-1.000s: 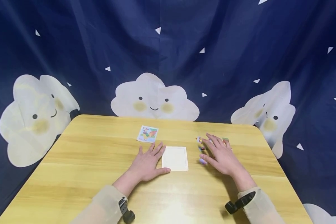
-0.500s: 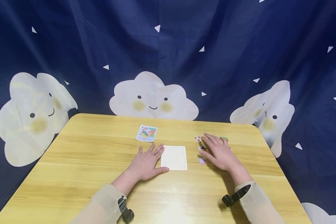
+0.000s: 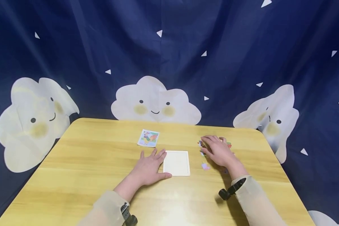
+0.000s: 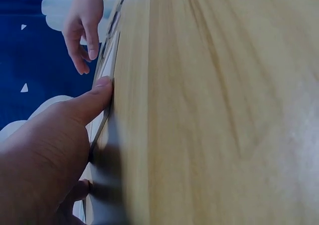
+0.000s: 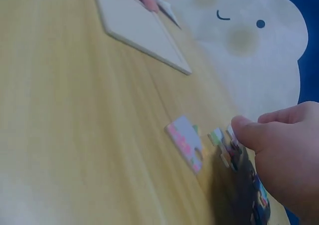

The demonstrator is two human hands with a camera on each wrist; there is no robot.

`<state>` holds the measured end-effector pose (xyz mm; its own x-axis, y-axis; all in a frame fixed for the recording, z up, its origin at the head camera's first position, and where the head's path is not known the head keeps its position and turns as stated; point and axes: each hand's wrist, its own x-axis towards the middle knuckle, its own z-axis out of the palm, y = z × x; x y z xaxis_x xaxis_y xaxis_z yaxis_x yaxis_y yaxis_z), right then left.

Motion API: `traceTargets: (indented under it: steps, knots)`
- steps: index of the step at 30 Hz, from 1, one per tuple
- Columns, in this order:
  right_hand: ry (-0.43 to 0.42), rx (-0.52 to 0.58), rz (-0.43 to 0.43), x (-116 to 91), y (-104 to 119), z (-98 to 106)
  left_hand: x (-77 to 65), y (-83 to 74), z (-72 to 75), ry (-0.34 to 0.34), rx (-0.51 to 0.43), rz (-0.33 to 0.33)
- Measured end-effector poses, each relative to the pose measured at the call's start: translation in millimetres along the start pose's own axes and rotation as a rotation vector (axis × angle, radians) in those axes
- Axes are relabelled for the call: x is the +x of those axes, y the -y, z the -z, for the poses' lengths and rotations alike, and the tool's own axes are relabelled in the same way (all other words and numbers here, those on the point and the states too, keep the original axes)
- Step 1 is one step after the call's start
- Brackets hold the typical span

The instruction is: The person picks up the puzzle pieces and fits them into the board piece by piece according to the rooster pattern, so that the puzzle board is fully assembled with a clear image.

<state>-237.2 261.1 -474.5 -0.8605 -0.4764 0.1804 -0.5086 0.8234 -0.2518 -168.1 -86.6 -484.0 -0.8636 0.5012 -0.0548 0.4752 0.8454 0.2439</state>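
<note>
My left hand (image 3: 147,170) lies spread at the left side of a white square puzzle tray (image 3: 176,163). Its thumb touches the tray's near left corner, and its fingertips touch the far left one. To the right, my right hand (image 3: 218,153) hovers low over several colourful jigsaw pieces, fingers bent downward. Seen from the right wrist, a pink and lilac jigsaw piece (image 5: 183,141) lies beside the thumb, with more pieces (image 5: 230,150) in shadow under the fingertips. No piece shows in the right hand's grasp in the left wrist view. The hand hides part of the pieces.
A square picture card (image 3: 148,138) with a colourful drawing lies beyond the left hand. All this rests on a wooden table (image 3: 82,163) with rounded far corners. Behind it hangs a dark blue curtain (image 3: 180,40) printed with clouds.
My right hand has shifted slightly left and its fingers have bent down and drawn together over the pieces. The left hand stays at the tray. The head view has tilted slightly.
</note>
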Motion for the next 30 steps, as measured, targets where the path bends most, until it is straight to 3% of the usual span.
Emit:
traceTargets:
  steps: [10,30]
  knots:
    - [0.045,0.01,-0.026,13,-3,-5,0.7,-1.0,-0.5,-0.009,-0.008,-0.002]
    - [-0.04,0.188,-0.167,19,-6,-8,0.8,1.0,-2.8,-0.002,-0.009,0.003]
